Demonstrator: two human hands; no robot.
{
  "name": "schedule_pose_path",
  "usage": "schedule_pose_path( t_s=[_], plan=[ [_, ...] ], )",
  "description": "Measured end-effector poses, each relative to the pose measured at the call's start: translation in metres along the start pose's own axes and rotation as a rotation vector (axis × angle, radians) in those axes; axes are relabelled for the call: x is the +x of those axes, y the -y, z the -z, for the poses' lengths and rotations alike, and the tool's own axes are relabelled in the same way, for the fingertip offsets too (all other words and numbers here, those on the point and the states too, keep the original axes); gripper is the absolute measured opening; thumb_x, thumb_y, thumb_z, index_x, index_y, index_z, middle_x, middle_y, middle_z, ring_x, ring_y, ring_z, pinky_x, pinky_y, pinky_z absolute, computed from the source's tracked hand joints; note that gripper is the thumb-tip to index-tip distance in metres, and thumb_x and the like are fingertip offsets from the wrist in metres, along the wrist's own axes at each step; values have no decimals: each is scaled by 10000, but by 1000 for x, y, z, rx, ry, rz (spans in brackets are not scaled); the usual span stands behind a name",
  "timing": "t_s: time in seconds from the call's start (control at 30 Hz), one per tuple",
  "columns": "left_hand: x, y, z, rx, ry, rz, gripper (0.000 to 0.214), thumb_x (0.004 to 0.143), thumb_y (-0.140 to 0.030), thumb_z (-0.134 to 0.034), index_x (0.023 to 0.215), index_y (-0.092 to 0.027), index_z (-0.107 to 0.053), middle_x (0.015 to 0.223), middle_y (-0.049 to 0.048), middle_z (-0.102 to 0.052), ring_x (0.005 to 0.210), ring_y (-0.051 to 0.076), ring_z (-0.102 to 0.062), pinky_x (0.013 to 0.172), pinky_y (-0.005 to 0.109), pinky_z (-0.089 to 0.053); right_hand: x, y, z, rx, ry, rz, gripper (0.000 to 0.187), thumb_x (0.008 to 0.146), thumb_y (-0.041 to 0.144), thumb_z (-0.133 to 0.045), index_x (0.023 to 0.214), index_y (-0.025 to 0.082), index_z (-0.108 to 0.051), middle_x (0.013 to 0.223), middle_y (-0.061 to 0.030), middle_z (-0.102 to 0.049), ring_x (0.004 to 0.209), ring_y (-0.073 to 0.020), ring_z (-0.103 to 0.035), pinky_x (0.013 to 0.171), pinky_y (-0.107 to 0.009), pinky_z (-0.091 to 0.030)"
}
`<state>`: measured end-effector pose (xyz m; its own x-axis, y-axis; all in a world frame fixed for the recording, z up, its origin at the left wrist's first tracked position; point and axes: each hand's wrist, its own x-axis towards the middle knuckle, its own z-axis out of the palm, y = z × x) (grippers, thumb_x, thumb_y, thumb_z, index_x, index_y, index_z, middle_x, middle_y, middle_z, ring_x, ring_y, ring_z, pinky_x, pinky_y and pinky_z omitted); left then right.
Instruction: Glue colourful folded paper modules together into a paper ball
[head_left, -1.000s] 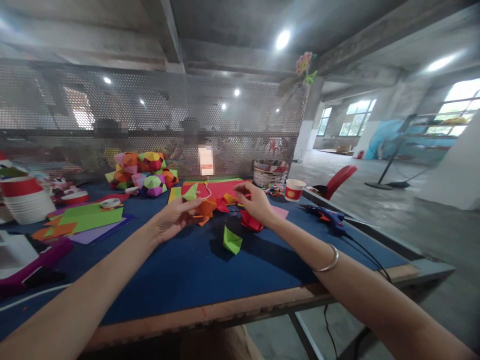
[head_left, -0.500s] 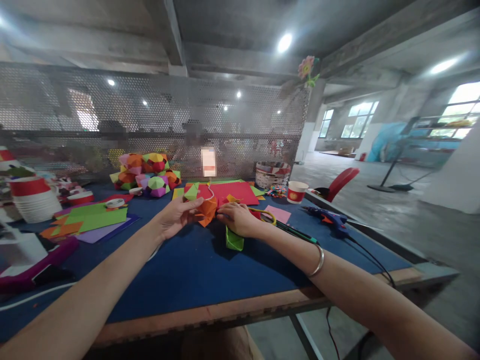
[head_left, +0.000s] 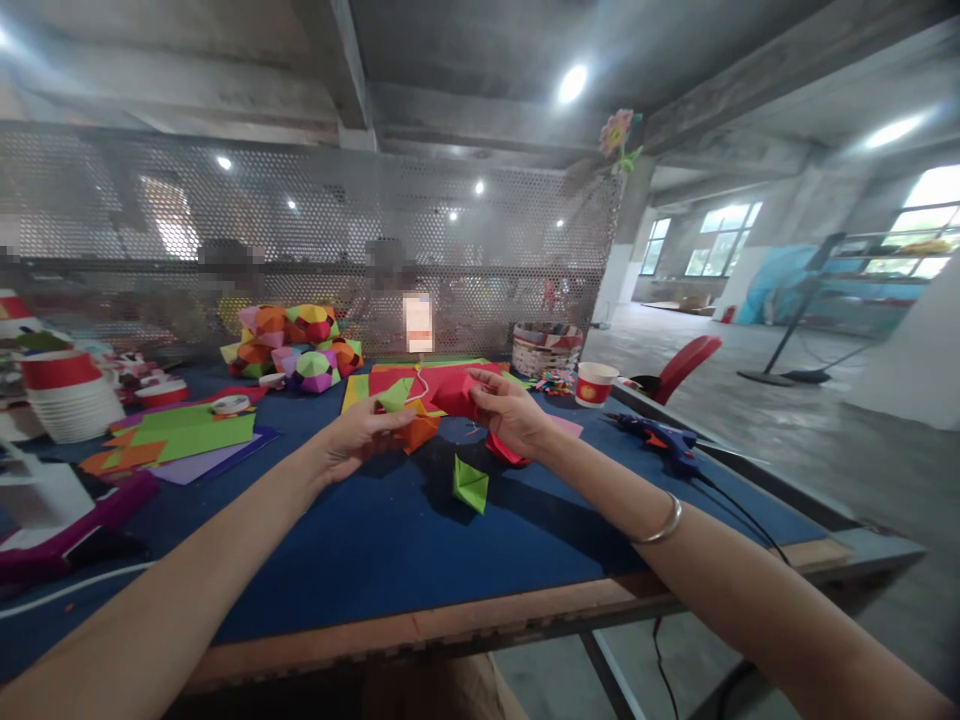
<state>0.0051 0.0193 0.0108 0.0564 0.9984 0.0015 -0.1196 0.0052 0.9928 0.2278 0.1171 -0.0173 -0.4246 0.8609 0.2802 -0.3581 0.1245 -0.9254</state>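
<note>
My left hand (head_left: 358, 440) is closed on a folded paper assembly of orange and green units (head_left: 409, 415), held just above the blue table mat (head_left: 360, 540). My right hand (head_left: 510, 412) pinches a red folded paper unit (head_left: 457, 394) right beside that assembly. A green folded unit (head_left: 469, 483) lies on the mat below my hands, and another red folded piece (head_left: 504, 450) sits under my right wrist.
Coloured paper sheets (head_left: 187, 435) and stacked cups (head_left: 64, 395) lie at left, finished paper balls (head_left: 292, 345) at the back. A glue gun (head_left: 660, 438), a paper cup (head_left: 595, 384) and a basket (head_left: 544, 347) stand at right. A mesh screen (head_left: 300, 240) backs the table.
My right hand dipped to the mat beside the green unit, then rose holding a red folded unit up to the orange and green assembly. My left hand stayed nearly still.
</note>
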Motion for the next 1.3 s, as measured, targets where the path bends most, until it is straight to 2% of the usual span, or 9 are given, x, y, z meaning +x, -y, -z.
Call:
schedule_pose_path(
  t_s=[0.27,0.4,0.5,0.7,0.83,0.93,1.07,1.2,1.3],
  plan=[
    [-4,-1,1,64,58,-22,428,578,-217,-996,930,-169,-757,971,63,-755,881,189,-702,681,244,-547,-12,11,-11,58,120,-129,278,767,401,-901,888,220,-728,863,1,-744,761,-136,-681,746,-285,-578],
    [-5,-3,3,76,98,-49,626,630,-201,-961,1202,-222,-707,1158,77,-747,931,192,-712,682,242,-532,-17,14,-18,103,165,-157,301,741,411,-923,860,203,-740,870,-2,-762,785,-136,-702,785,-283,-600],
    [-4,-3,6,107,116,-31,678,678,-222,-933,1302,-221,-669,1125,79,-750,881,172,-702,702,248,-514,-19,14,-20,120,214,-147,368,678,438,-960,833,186,-742,848,-5,-766,768,-137,-705,771,-276,-601],
    [-4,-4,5,204,90,-33,563,691,-329,-923,1200,-193,-726,1136,94,-749,946,184,-688,778,272,-515,-18,11,-19,120,167,-185,316,712,404,-947,828,182,-754,823,-4,-759,745,-126,-690,748,-263,-575],
    [-4,-2,3,452,114,-129,549,577,-292,-961,1072,-167,-760,1068,106,-761,989,243,-694,815,320,-533,-18,10,-21,113,148,-197,303,717,391,-942,820,179,-752,811,-6,-753,734,-124,-681,751,-264,-569],
    [-4,4,0,603,136,-149,465,542,-262,-949,958,-154,-772,971,106,-765,862,250,-706,713,329,-552,-18,8,-21,85,140,-199,301,737,401,-924,799,177,-733,771,1,-733,726,-122,-671,738,-254,-557],
    [-3,16,-7,558,134,-80,311,614,-275,-866,883,-151,-768,855,83,-760,698,214,-681,545,292,-533,-18,4,-20,70,136,-181,344,720,436,-923,773,176,-705,742,22,-712,712,-109,-655,731,-236,-549],
    [-1,23,-9,457,117,-80,213,618,-242,-844,798,-152,-775,814,68,-763,706,196,-686,578,282,-559,-18,6,-22,81,108,-189,324,705,403,-929,760,178,-702,722,30,-710,670,-100,-650,694,-219,-560],
    [1,20,-7,389,114,-82,172,604,-235,-870,700,-155,-752,730,46,-744,671,172,-677,638,293,-576,-16,12,-22,103,20,-181,208,804,334,-856,819,189,-708,775,13,-742,658,-105,-662,662,-219,-571]
  ],
)
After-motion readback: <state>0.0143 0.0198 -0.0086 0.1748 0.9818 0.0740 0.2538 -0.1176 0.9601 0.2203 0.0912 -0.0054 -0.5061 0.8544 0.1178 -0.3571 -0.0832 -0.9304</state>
